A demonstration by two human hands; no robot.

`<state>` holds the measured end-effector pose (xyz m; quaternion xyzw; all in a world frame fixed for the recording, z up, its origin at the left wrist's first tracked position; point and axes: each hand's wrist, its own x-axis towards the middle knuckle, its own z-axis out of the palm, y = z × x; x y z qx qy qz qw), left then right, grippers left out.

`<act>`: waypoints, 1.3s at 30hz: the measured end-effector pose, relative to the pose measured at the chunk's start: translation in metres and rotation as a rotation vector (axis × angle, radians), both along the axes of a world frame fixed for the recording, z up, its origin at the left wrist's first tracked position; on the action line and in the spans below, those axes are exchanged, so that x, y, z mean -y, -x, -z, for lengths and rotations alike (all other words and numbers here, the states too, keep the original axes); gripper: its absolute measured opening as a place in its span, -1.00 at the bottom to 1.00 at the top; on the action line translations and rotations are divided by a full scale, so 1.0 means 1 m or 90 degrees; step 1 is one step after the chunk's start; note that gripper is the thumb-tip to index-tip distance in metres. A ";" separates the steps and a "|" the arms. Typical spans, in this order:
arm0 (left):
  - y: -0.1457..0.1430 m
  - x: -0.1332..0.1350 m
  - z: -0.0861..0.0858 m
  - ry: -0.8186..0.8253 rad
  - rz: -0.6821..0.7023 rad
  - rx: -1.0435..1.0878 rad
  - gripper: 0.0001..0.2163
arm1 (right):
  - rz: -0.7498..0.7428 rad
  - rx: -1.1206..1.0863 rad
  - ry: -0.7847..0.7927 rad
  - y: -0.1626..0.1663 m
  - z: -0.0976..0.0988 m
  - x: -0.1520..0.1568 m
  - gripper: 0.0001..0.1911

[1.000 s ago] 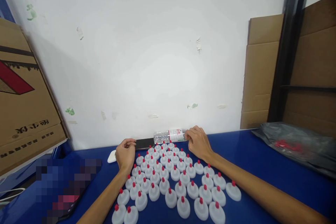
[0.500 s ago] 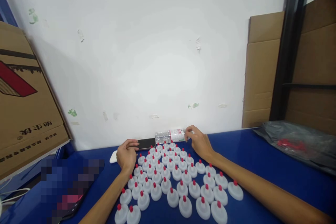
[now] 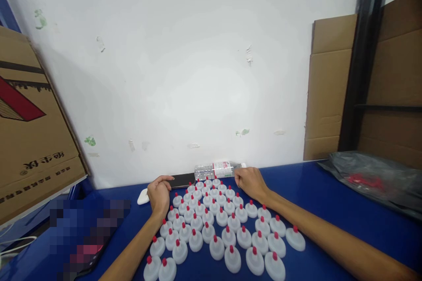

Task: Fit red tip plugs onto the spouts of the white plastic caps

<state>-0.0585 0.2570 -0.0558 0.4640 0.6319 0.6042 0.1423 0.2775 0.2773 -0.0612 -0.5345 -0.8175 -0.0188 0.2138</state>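
Dozens of white, oval-based squeeze caps with red tips [image 3: 207,218] stand upright between my forearms. At their far left, my left hand [image 3: 159,194] rests with its fingers stretched out over the near end of a dark phone [image 3: 183,180]. A white rounded object [image 3: 143,196] lies beside that wrist. My right hand [image 3: 252,182] is curled into a fist on the table, just by the cap end of a clear plastic bottle [image 3: 223,169] lying on its side against the wall. Nothing shows in the fist.
The blue table [image 3: 296,193] meets a scuffed white wall [image 3: 184,74]. A printed carton [image 3: 33,131] stands at left, cardboard sheets [image 3: 329,88] at right. A grey plastic bag [image 3: 372,180] with red pieces lies on the right. A pixelated patch [image 3: 92,232] covers the lower left.
My right hand's fingers have curled in from a spread, lifted pose over the bottle's end into a fist lower down. My left hand has barely shifted.
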 end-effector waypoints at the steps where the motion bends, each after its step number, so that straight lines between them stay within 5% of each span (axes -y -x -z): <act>1: -0.001 0.001 -0.001 0.000 -0.003 -0.005 -0.70 | 0.005 0.003 0.007 0.000 0.000 0.000 -0.68; 11: -0.011 0.014 -0.019 0.049 -0.050 -0.035 -0.79 | 0.036 -0.016 -0.023 0.002 -0.002 0.003 -0.68; 26: -0.007 0.002 -0.004 0.115 0.036 0.139 -0.72 | -0.013 -0.102 -0.223 0.004 -0.006 0.006 -0.67; 39: -0.008 0.004 -0.011 0.019 0.073 0.177 -0.76 | 0.016 0.000 -0.065 0.002 -0.003 0.007 -0.68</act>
